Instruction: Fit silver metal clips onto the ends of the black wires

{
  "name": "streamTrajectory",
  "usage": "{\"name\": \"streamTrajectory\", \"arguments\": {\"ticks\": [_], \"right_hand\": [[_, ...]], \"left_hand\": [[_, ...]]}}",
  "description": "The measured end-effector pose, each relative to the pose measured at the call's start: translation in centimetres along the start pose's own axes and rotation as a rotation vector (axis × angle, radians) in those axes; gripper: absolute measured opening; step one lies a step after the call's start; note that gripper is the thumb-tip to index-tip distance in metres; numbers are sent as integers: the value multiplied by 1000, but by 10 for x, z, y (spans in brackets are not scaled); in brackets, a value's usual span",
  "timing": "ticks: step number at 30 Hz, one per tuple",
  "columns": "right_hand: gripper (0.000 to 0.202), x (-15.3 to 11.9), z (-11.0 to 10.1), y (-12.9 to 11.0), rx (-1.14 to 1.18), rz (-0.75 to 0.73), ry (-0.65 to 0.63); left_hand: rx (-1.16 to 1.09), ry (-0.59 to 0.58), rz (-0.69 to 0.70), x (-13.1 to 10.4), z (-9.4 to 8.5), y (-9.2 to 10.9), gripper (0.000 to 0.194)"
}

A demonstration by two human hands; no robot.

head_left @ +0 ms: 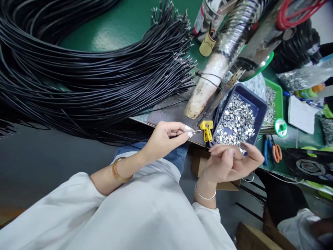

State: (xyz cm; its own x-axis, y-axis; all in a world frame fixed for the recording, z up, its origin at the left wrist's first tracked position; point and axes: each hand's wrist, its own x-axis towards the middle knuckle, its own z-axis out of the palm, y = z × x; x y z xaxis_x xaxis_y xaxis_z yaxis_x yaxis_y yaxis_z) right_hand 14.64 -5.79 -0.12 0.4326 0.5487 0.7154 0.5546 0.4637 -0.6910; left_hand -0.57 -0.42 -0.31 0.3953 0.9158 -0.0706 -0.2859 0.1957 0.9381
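Observation:
My left hand (170, 137) is closed in a pinch on a thin wire end (198, 131), whose silvery tip sticks out to the right past the fingertips. White tape wraps the tips of the thumb and forefinger. Just beyond the tip, a yellow clip-like tool (207, 130) sits at the bench edge. My right hand (231, 161) is held palm up with loosely curled fingers apart, and nothing shows in it. It hovers at the near edge of a dark blue tray (261, 107) of small silver metal clips (238, 119).
A large bundle of black cables (104, 73) covers the bench's left side. A plastic-wrapped tube (208, 83) slants behind the tray. Rightward are a green tray (278, 93), a solder-like spool (281, 127), blue-handled pliers (265, 151), orange-handled scissors (277, 152) and paper (301, 114). Cardboard boxes stand below.

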Motion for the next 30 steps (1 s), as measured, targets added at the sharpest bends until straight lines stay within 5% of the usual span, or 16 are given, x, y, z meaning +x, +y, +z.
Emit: {"name": "streamTrajectory", "arguments": {"ticks": [9,20,30], "right_hand": [[18,-5,7,7,-232,-102,-299],[18,2,14,7,-215,-88,-273],[14,-5,5,7,-166,-40,-309]], "left_hand": [[5,59,6,10,7,5,8],[141,109,39,12,9,2,13],[144,2,-12,8,6,5,12]]}}
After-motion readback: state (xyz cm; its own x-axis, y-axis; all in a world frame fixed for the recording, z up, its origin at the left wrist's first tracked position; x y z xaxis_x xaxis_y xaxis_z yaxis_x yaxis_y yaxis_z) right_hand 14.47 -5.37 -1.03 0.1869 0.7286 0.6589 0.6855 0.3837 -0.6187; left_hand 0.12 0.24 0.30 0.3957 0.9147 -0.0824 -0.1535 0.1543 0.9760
